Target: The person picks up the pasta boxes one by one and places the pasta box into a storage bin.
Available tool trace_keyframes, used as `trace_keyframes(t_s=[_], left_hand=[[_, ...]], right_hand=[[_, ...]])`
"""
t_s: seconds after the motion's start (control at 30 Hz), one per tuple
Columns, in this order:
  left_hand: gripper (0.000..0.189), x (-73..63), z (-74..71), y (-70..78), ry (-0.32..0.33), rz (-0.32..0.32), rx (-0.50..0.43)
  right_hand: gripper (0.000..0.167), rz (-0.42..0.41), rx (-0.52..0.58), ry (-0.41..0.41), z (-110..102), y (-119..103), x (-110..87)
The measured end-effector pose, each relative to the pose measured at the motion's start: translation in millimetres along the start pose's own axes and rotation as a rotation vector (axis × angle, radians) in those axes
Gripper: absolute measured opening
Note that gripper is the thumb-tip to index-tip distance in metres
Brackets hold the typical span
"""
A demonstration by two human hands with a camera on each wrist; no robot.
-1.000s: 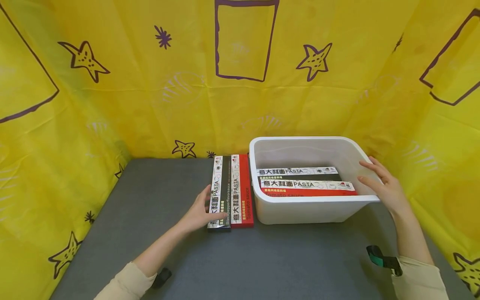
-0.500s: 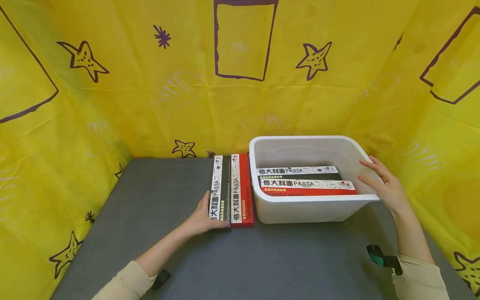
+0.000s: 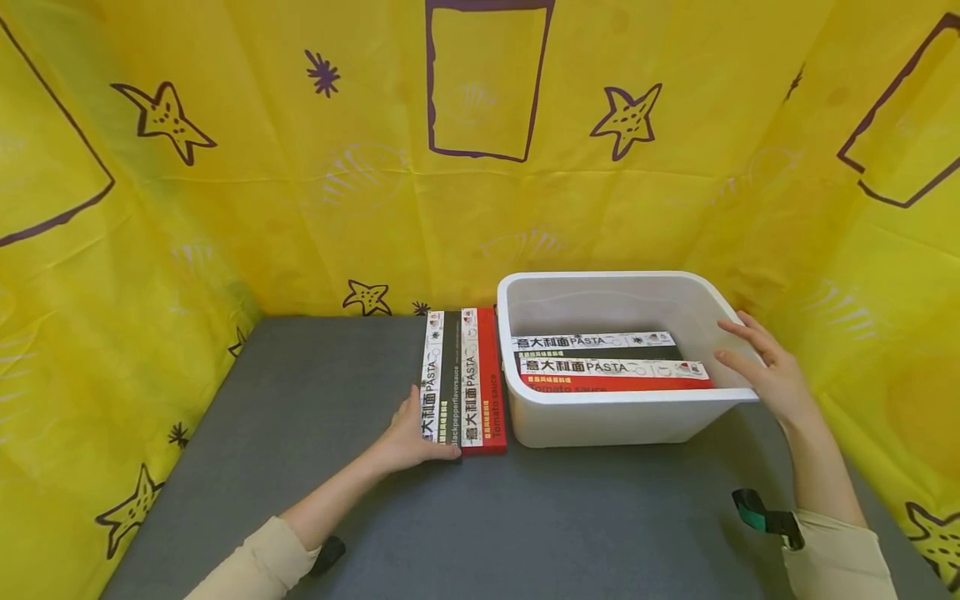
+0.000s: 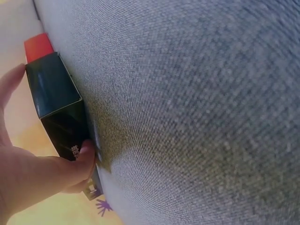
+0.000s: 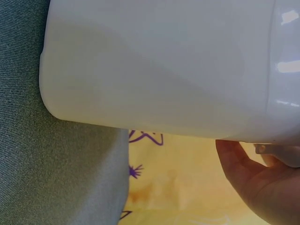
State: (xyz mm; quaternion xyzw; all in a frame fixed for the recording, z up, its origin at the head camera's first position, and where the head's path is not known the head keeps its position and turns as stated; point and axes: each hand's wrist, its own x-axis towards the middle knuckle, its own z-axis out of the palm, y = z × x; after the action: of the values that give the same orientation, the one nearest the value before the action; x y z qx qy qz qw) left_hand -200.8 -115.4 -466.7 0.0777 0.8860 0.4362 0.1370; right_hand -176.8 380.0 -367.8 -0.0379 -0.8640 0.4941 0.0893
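Observation:
A black pasta box [image 3: 451, 358] labelled black pepper flavor sauce lies lengthwise on the grey table. My left hand [image 3: 408, 436] grips its near end, thumb at the front corner and fingers along the left side. In the left wrist view, thumb and fingers sit on two sides of the black box [image 4: 54, 84]. Right beside it lies a red tomato sauce pasta box [image 3: 491, 408]. My right hand [image 3: 772, 375] holds the right rim of a white plastic bin [image 3: 607, 423], fingertips over the edge. Inside the bin are a red pasta box [image 3: 615, 383] and a black one [image 3: 600, 342].
The grey tabletop [image 3: 322, 392] extends left and in front of the boxes. Yellow cloth [image 3: 375, 217] with sea-creature drawings stands behind and at both sides. Dark straps [image 3: 768, 521] hang near the sleeves.
My left hand has slid slightly nearer along the black box, its thumb now at the near end. The right hand and bin stay in place.

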Motion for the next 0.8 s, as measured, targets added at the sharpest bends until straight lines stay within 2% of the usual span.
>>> trace_keyframes(t_s=[0.27,0.8], left_hand=[[0.136,1.9,4.1,-0.5,0.023,0.023,0.068],[0.133,-1.1,1.4,-3.0,0.044,0.060,0.089]], right_hand=[[0.054,0.006,0.001,0.003,0.6,0.0,0.5],[0.053,-0.001,0.009,0.005,0.4,2.2,0.5]])
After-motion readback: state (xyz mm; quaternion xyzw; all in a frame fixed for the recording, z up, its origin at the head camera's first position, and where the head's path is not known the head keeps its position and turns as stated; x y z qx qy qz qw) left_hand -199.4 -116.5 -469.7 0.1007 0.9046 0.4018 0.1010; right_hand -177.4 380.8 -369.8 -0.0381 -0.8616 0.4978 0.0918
